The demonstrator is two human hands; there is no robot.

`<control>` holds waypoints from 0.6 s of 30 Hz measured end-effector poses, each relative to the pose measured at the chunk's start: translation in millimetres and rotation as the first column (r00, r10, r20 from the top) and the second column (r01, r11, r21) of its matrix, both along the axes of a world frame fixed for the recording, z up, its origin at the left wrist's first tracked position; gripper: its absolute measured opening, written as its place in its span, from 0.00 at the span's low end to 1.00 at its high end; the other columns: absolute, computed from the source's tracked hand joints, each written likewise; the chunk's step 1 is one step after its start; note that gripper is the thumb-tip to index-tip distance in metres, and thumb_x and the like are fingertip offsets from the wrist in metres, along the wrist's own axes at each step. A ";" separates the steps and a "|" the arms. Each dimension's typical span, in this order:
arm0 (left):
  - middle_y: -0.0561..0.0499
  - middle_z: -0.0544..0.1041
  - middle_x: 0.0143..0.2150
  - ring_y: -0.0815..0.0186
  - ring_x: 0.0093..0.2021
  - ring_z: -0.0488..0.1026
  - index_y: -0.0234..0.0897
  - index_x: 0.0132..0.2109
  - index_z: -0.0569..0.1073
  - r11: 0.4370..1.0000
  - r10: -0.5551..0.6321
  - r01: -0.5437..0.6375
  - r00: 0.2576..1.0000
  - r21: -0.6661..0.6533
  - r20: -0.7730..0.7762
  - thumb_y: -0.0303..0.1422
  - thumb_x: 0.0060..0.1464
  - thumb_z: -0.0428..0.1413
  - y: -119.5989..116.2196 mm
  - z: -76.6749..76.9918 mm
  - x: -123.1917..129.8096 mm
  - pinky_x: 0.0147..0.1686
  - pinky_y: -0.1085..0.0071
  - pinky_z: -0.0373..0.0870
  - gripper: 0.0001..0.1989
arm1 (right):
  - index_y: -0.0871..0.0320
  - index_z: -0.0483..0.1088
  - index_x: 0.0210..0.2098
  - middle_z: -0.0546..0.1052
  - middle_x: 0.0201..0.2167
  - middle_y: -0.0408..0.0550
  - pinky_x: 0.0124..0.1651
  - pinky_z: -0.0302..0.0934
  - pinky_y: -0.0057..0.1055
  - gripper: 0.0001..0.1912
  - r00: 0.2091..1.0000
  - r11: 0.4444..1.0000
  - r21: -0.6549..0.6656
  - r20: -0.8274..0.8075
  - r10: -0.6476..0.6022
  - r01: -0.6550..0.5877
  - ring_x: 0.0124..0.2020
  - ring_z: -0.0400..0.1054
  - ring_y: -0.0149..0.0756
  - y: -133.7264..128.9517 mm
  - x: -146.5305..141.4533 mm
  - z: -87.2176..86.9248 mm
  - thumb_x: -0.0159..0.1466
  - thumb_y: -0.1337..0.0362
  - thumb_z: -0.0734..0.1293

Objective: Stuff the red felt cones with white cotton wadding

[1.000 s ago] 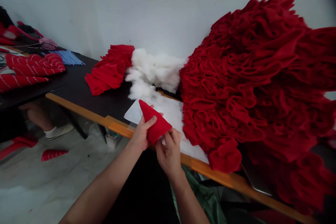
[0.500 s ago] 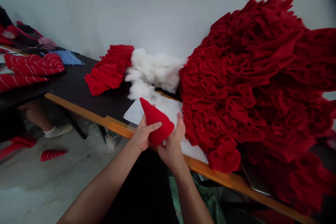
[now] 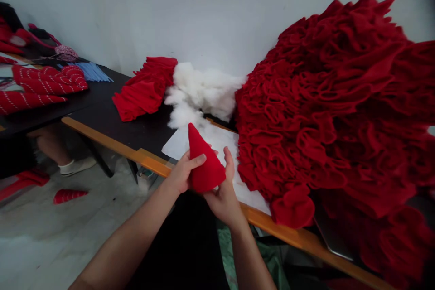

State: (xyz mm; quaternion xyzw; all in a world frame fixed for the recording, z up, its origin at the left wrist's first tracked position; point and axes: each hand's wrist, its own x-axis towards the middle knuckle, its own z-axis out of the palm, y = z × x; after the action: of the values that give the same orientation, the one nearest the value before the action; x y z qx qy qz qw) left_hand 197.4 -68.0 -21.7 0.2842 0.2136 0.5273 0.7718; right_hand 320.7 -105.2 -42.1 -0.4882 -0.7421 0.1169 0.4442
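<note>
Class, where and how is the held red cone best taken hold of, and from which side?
Probably around the middle of the cone, from the left, thumb on the near face and fingers behind. It tapers to a narrow tip, pointing away, so the broader body offers more to grip. The left hand holds it so, with the right hand at its wide base.

Matt, felt-like cloth cone (image 3: 206, 170); fluffy, fibrous wadding (image 3: 202, 90)

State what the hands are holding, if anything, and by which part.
A red cloth cone: the left hand grips its left side, thumb across the front; the open right hand is against its wide lower end.
</note>
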 end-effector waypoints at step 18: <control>0.48 0.77 0.43 0.67 0.32 0.73 0.39 0.51 0.67 0.997 0.071 -0.071 0.997 0.015 0.034 0.29 0.41 0.63 -3.2 -1.5 0.7 0.35 0.70 0.71 0.27 | 0.51 0.52 0.61 0.34 0.67 0.52 0.60 0.46 0.62 0.32 0.965 0.959 0.195 0.117 -0.233 0.207 0.66 0.33 0.59 2.7 -9.6 -18.3 0.59 0.65 0.64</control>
State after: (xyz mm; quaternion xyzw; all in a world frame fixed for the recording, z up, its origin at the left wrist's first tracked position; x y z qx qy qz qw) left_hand 198.1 -71.2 -23.2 0.2738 0.2062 0.5608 0.7537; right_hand 311.2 -102.5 -60.4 -0.5323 -0.7196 -0.0357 0.4444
